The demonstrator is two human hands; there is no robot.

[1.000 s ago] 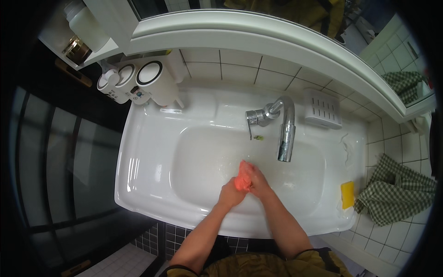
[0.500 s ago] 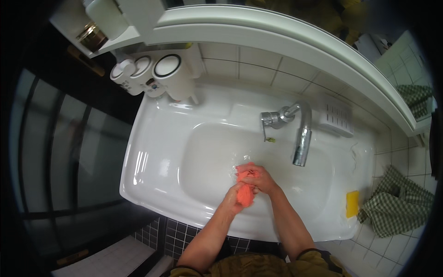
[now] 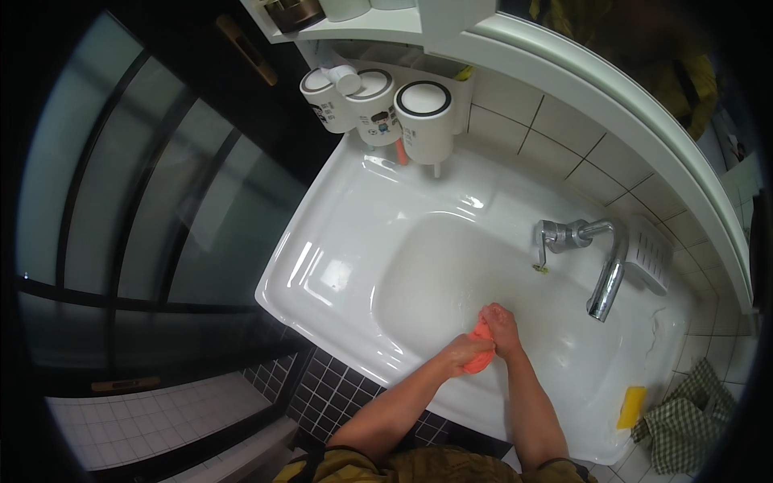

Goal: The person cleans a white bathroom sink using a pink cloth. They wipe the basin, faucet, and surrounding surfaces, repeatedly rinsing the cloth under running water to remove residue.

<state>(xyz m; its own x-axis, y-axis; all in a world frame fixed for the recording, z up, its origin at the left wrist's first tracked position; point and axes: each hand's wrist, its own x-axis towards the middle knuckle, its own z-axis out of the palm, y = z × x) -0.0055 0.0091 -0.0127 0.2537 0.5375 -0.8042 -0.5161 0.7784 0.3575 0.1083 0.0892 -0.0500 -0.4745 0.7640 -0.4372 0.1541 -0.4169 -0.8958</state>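
Observation:
A coral-orange cloth (image 3: 481,362) is bunched up between my two hands, low over the basin of the white sink (image 3: 322,278). My left hand (image 3: 460,352) is closed round its lower part. Just above and to the right, my right hand (image 3: 502,328) grips the upper part, its fingers folded over the fabric. The two hands are close together, and much of the cloth is hidden inside them. Cloudy whitish water (image 3: 431,286) lies in the basin beyond my hands. To their right, the chrome faucet (image 3: 609,278) curves over the basin.
White cups (image 3: 425,129) hang at the back left below a shelf (image 3: 362,28). On the right rim lies a yellow sponge (image 3: 632,406), beside a green checked cloth (image 3: 688,419). A slotted white soap holder (image 3: 648,253) stands behind the faucet. Dark-framed glass panels (image 3: 161,185) border the left.
The view has swung left, so the sink and faucet appear farther right. Both hands still hold the coral cloth; my right fingers have shifted and look more tightly folded round it.

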